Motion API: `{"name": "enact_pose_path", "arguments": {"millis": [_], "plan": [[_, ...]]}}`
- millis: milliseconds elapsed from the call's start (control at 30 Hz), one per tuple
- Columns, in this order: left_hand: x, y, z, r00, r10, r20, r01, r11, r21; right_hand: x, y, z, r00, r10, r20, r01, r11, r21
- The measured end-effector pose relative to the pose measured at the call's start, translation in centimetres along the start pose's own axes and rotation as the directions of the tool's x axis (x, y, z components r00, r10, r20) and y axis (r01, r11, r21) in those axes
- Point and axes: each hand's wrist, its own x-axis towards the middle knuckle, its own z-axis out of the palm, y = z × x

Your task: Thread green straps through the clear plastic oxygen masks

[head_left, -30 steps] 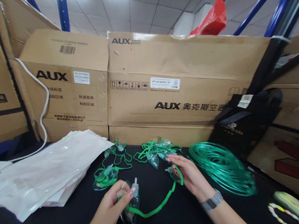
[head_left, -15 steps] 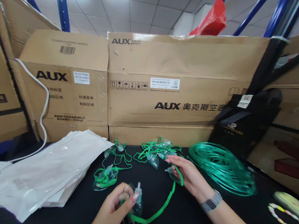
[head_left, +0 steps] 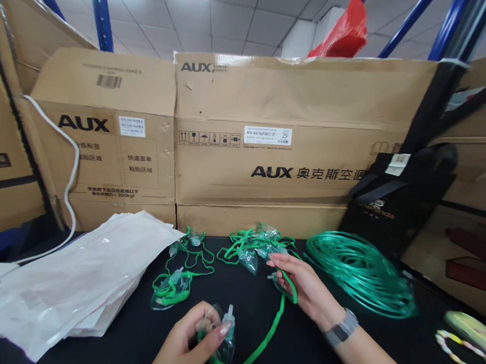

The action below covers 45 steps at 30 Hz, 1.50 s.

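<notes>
Head view: the clear mask (head_left: 228, 343), in the left hand (head_left: 193, 336), has come slightly down and rightward.
This shift steepens the curve of the green strap (head_left: 269, 333), which suggests adjusting rather than release. The mask sits pinched between left thumb and fingers, its connector standing just past the thumb tip. From that grip the strap sags across to the right hand (head_left: 304, 286), whose fingers are closed on it. A second mask (head_left: 279, 284) hangs just beneath those fingers; beyond their tips lies a mask pile (head_left: 247, 259).
</notes>
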Motion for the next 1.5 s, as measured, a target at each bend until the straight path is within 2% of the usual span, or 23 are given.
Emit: {"name": "enact_pose_path", "arguments": {"millis": [167, 300, 367, 467, 900, 1233, 1500], "plan": [[-0.25, 0.32, 0.08, 0.997, 0.018, 0.073, -0.025, 0.995, 0.097, -0.05, 0.19, 0.14, 1.0, -0.002, 0.003, 0.002, 1.0, -0.006], [-0.54, 0.44, 0.05, 0.988, 0.045, 0.15, -0.086, 0.956, 0.282, 0.02, 0.5, 0.29, 1.0, -0.018, 0.008, 0.018, 1.0, -0.012], [-0.59, 0.48, 0.05, 0.986, 0.046, 0.161, -0.105, 0.92, 0.377, 0.04, 0.67, 0.36, 1.0, -0.021, 0.012, 0.021, 1.0, -0.021], [-0.54, 0.66, 0.08, 0.987, 0.03, 0.159, -0.098, 0.896, 0.434, 0.01, 0.8, 0.45, 1.0, -0.022, 0.019, 0.023, 0.999, -0.037], [-0.42, 0.24, -0.03, 0.983, 0.024, 0.183, -0.085, 0.94, 0.331, 0.07, 0.7, 0.31, 0.999, -0.037, 0.02, 0.037, 0.999, -0.034], [-0.47, 1.01, 0.08, 0.982, 0.007, 0.187, -0.07, 0.942, 0.329, 0.13, 0.58, 0.24, 0.999, -0.05, 0.011, 0.05, 0.998, -0.033], [-0.47, 0.38, -0.05, 0.983, 0.012, 0.184, -0.068, 0.95, 0.305, 0.11, 0.52, 0.26, 0.999, -0.044, 0.003, 0.044, 0.998, -0.035]]}}
